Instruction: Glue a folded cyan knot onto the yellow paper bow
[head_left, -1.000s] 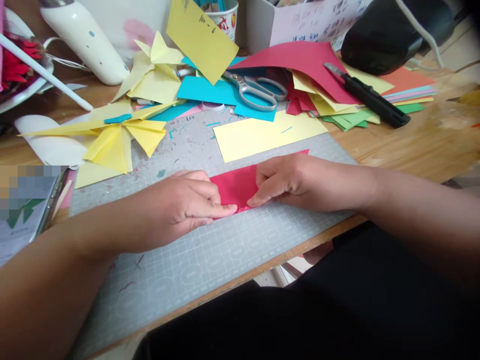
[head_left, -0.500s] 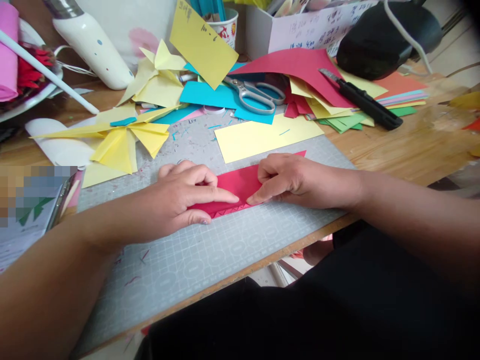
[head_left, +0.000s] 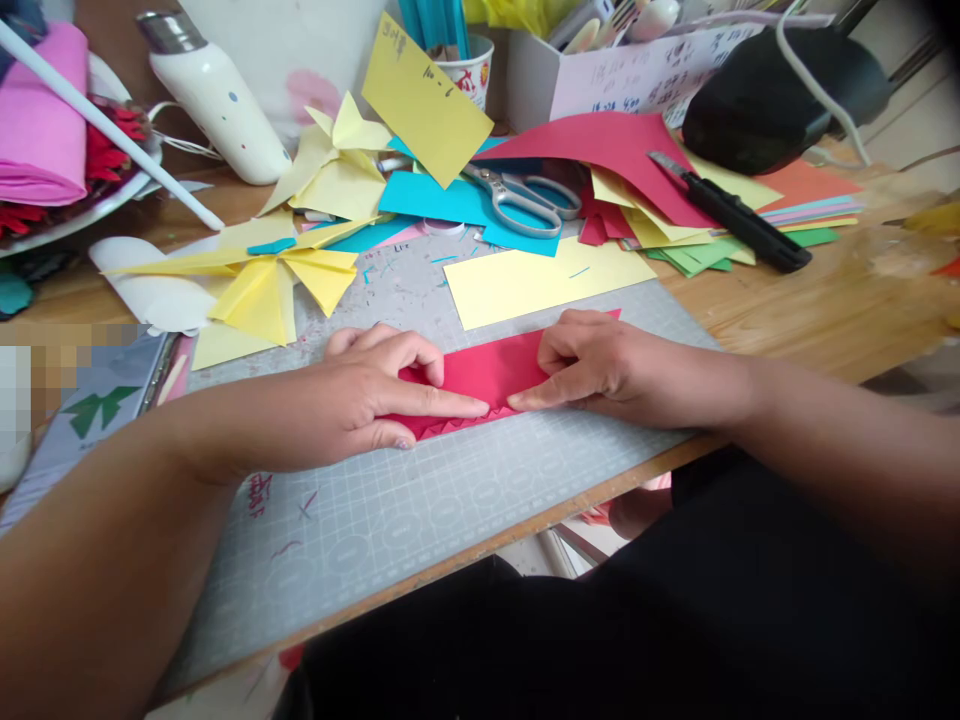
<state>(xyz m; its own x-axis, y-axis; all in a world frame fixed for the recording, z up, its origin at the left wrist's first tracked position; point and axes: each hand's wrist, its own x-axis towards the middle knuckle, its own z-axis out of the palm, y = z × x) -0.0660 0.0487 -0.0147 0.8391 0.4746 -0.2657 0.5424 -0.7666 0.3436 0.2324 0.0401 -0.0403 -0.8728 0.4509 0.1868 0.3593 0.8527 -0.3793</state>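
A strip of red paper [head_left: 487, 368] lies on the grey cutting mat [head_left: 450, 500], with small zigzag folds or cuts along its near edge. My left hand [head_left: 386, 385] rests on the strip's left part, index finger stretched along the near edge and thumb apart below it. From the right, my right hand [head_left: 592, 365] presses a fingertip on the same edge, close to the left index tip; its other fingers are curled, and whatever is under them is hidden. A pale yellow sheet [head_left: 547, 280] lies just beyond the strip.
Behind the mat are scissors [head_left: 525, 200], a black utility knife [head_left: 742, 220], coloured paper sheets [head_left: 600, 150] and folded yellow paper [head_left: 262, 285]. A white bottle [head_left: 221, 105] leans at the back left. The wooden table edge [head_left: 420, 570] runs nearest me.
The view has shifted slightly, so most things appear further right. Both hands stay on the red strip, and the left index finger looks straighter along its edge.
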